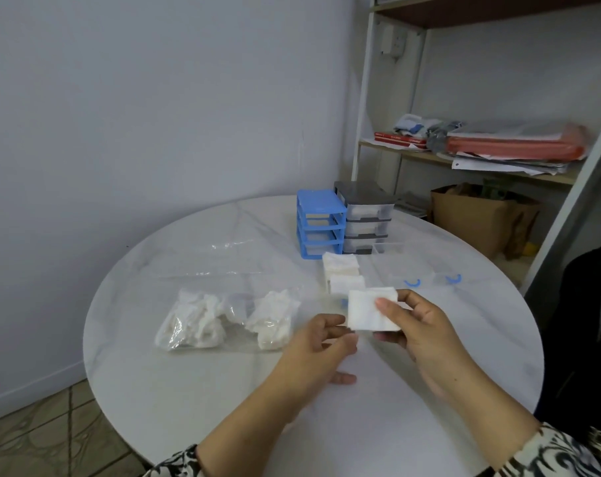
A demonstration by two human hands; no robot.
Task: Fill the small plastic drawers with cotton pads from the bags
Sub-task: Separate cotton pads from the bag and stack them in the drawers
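I hold one square white cotton pad (369,309) flat, facing me. A clear bag (223,320) of crumpled pads lies left. One drawer (342,278) stands out, stacked full of pads. Two empty clear drawers (426,270) with blue handles sit right. The blue drawer frame (318,223) looks emptied; the grey unit's (364,215) drawers seem partly filled.
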